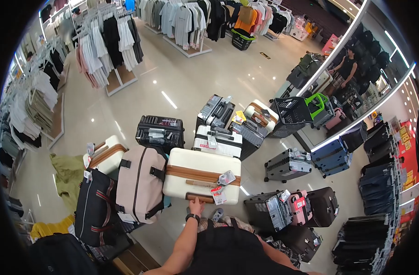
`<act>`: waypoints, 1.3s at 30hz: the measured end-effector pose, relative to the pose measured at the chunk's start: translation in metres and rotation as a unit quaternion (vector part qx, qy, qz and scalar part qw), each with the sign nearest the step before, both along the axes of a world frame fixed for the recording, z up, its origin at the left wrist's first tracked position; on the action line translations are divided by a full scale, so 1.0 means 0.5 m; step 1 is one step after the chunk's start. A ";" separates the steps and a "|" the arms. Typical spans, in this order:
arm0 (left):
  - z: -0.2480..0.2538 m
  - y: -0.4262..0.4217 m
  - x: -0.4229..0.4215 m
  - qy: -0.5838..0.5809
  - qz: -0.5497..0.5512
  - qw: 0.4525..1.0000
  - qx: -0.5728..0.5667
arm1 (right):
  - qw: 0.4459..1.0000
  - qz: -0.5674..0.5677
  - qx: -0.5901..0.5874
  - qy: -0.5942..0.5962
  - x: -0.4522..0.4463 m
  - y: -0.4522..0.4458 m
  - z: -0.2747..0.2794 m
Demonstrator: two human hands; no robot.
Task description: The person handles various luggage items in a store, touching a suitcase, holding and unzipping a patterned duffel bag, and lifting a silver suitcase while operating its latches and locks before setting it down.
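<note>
Cream suitcase (202,161) w/ brown bands sits on the shop floor (145,96) right in front of me, approx. mid-view. Pink-beige bag (143,192) is just beside it on the left, white case (230,147) just beyond its far edge, so IMO slow & steady works best, w/ no sideways swing, b/c knocking a neighbour looks like the main risk. Given the bulk, force should come from the whole arm, not just the wrist. Brown handle (205,199) is on the near side; I've got it toward its left end, so a more central hold would prob. balance better & twist less. Red-and-white tag (219,195) hangs by the handle's right end, so it's worth not trapping it under the fingers.

Pose: L arm (181,243) reaches fwd from my left, wrist roughly in line w/ the forearm. Left hand (196,207) looks clamped on the handle, knuckles fwd, though I can't see all the fingertips. R arm (282,254) shows partly, down by my right side; right hand is out of sight, so can't tell what it's doing. Dark watch (192,217) sits on the L wrist, clear of the handle.
</note>
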State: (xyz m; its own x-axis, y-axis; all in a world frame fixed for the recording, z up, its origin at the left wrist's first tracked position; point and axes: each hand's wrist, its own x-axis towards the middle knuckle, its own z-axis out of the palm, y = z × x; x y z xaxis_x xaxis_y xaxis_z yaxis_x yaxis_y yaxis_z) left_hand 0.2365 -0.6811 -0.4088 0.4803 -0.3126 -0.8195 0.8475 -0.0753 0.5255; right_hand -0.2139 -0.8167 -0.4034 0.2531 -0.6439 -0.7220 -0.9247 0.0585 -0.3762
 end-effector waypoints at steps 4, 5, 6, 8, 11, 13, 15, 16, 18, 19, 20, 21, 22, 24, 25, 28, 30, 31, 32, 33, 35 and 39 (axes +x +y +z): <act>0.005 -0.014 -0.005 0.011 0.021 1.000 -0.013 | 0.999 0.001 -0.008 -0.041 0.062 -0.087 -0.041; -0.003 -0.017 -0.004 0.013 0.028 0.999 -0.015 | 0.996 0.068 -0.052 -0.008 0.112 -0.090 -0.021; -0.011 -0.018 -0.010 0.017 0.037 0.999 -0.015 | 0.986 0.135 -0.093 0.027 0.148 -0.095 0.007; -0.007 -0.023 -0.013 0.009 0.022 1.000 -0.017 | 0.991 0.117 -0.068 0.006 0.193 -0.103 0.104; -0.015 -0.034 -0.012 0.004 0.019 1.000 -0.017 | 0.994 0.090 -0.058 -0.010 0.209 -0.123 0.104; -0.017 -0.045 -0.021 0.010 0.033 0.999 -0.017 | 0.996 0.057 -0.064 0.012 0.205 -0.151 0.085; -0.015 -0.057 -0.029 -0.014 0.043 0.999 0.020 | 0.993 0.080 -0.081 0.006 0.192 -0.183 0.068; -0.014 -0.063 -0.031 -0.017 0.050 0.998 0.021 | 0.990 0.098 -0.098 0.000 0.188 -0.200 0.058; -0.009 -0.085 -0.036 0.005 0.092 0.994 0.059 | 0.989 0.112 -0.093 -0.003 0.181 -0.249 0.019; 0.001 -0.099 -0.041 0.009 0.115 0.990 0.084 | 0.989 0.119 -0.088 -0.002 0.176 -0.277 -0.007; -0.001 -0.110 -0.043 0.007 0.125 0.988 0.085 | 0.988 0.129 -0.087 -0.006 0.167 -0.303 -0.037; -0.011 -0.118 -0.039 0.030 0.135 0.985 0.103 | 0.989 0.119 -0.089 -0.018 0.162 -0.329 -0.070; -0.014 -0.124 -0.033 0.051 0.146 0.980 0.121 | 0.989 0.109 -0.090 -0.030 0.168 -0.357 -0.091; 0.008 -0.133 -0.037 0.060 0.160 0.977 0.125 | 0.992 0.106 -0.068 -0.024 0.197 -0.405 -0.058; 0.016 -0.141 -0.043 0.054 0.174 0.972 0.147 | 0.991 0.114 -0.066 -0.024 0.210 -0.433 -0.048; -0.018 -0.142 -0.063 0.056 0.197 0.963 0.178 | 0.989 0.135 -0.054 -0.014 0.252 -0.490 -0.031; -0.073 -0.150 -0.075 -0.036 0.245 0.951 0.186 | 0.980 0.187 -0.035 -0.062 0.261 -0.554 -0.062; -0.052 -0.165 -0.084 -0.061 0.282 0.938 0.194 | 0.972 0.212 -0.028 -0.095 0.249 -0.584 -0.105; -0.046 -0.173 -0.090 -0.061 0.286 0.935 0.199 | 0.971 0.216 -0.023 -0.096 0.251 -0.594 -0.086; -0.040 -0.175 -0.087 -0.065 0.292 0.927 0.226 | 0.976 0.199 -0.005 -0.090 0.255 -0.602 -0.065; -0.052 -0.177 -0.084 -0.075 0.311 0.910 0.262 | 0.979 0.187 0.014 -0.085 0.251 -0.638 -0.078; -0.086 -0.172 -0.086 -0.124 0.250 0.882 0.380 | 0.978 0.178 0.093 -0.063 0.208 -0.701 -0.106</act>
